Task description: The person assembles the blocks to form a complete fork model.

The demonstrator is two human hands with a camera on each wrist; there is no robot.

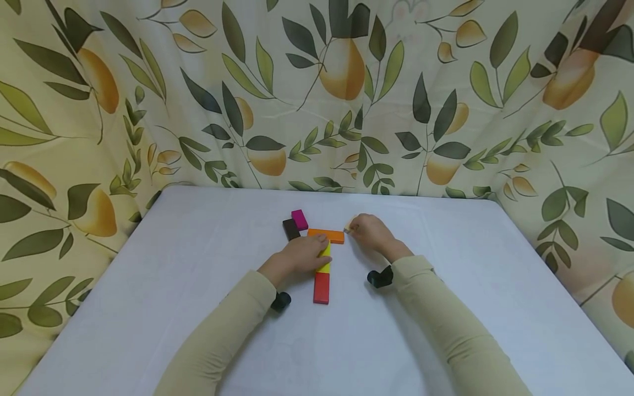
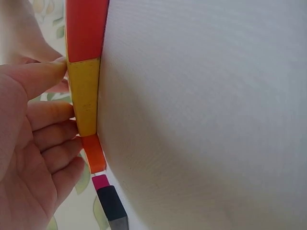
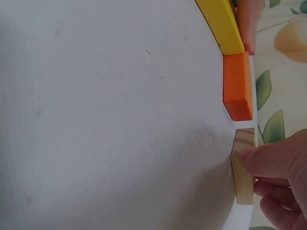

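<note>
A red block (image 1: 321, 289), a yellow block (image 1: 324, 268) and a crosswise orange block (image 1: 334, 237) lie end to side in a T shape on the table. My left hand (image 1: 301, 254) rests over the yellow block, its fingertips touching the yellow and orange pieces in the left wrist view. Between thumb and fingers, my right hand (image 1: 371, 232) pinches a plain wooden block (image 3: 243, 184). That block sits just off the right end of the orange one, with a small gap visible in the right wrist view.
Left of the orange block lie a black block (image 1: 291, 229) and a magenta block (image 1: 299, 219), close together. White cloth covers the table (image 1: 446, 286). A leaf-and-fruit patterned curtain (image 1: 317, 126) hangs behind and at the sides.
</note>
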